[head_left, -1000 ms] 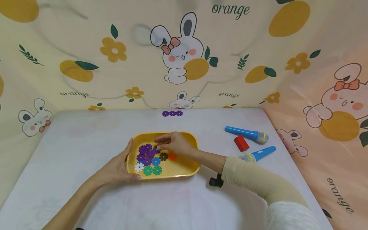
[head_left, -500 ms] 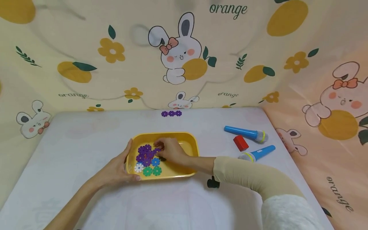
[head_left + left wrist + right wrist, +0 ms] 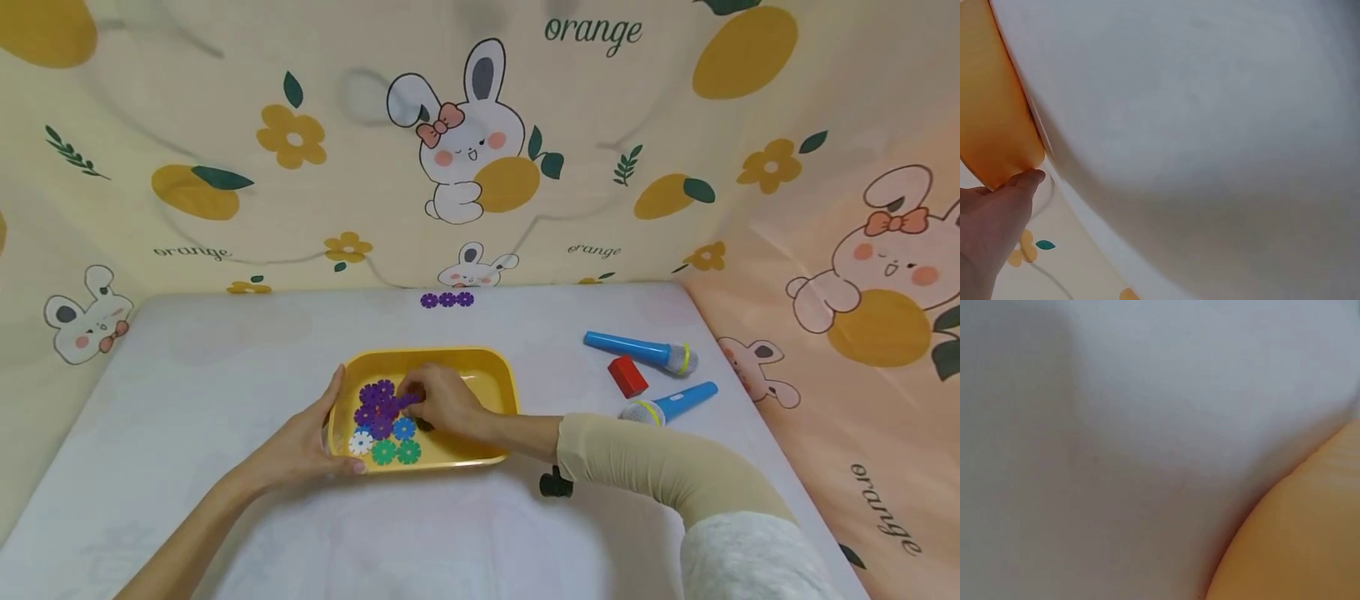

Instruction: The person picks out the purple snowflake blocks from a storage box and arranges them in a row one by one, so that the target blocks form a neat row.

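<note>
The left hand [image 3: 306, 443] grips the left end of a yellow tray [image 3: 495, 379], its thumb near the front corner; the left wrist view also shows the hand on the tray's edge. The tray sits around the middle of the white tabletop [image 3: 225, 392]. Inside it, the right hand [image 3: 446, 404] pinches a purple disc [image 3: 408, 401] between thumb and fingers, right beside a heap of purple discs [image 3: 367, 413] on the tray's left side. In front of the heap lie a white disc [image 3: 361, 442], a blue disc [image 3: 403, 429] and two green discs [image 3: 385, 452] side by side. A dark disc [image 3: 424, 425] is mostly hidden under the right hand. Three purple discs in a row [image 3: 447, 300] lie near the tabletop's far edge. To the tray's right, a red block [image 3: 627, 377] lies between two blue microphones [image 3: 628, 342]. Behind the tabletop hangs a cream cloth [image 3: 300, 200] printed with rabbits, oranges and flowers.
</note>
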Action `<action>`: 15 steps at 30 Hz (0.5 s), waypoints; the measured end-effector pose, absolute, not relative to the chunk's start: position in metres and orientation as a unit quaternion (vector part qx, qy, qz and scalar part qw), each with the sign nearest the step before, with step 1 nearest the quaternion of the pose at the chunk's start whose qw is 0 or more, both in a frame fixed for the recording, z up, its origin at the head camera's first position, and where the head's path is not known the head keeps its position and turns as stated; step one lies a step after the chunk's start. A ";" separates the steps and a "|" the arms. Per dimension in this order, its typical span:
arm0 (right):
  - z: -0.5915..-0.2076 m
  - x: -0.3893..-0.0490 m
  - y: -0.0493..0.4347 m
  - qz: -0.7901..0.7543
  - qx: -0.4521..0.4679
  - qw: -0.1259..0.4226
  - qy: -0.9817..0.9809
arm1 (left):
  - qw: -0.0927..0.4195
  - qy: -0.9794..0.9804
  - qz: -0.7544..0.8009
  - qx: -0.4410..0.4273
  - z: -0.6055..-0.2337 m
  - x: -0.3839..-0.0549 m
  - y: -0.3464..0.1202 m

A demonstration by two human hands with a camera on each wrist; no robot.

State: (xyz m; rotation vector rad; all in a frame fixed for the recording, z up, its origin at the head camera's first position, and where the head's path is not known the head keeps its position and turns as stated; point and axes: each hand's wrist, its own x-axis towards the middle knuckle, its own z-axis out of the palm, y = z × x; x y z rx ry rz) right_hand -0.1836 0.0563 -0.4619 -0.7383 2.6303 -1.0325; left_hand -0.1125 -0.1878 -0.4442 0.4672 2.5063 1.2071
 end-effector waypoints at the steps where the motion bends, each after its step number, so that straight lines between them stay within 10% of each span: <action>1: -0.461 -0.185 0.057 -0.355 -0.248 0.114 0.894 | 0.159 0.877 0.423 0.164 -0.444 -0.112 -0.188; 15: -0.423 -0.208 0.077 -0.516 -0.200 0.191 0.811 | 0.157 0.881 0.418 0.159 -0.447 -0.112 -0.187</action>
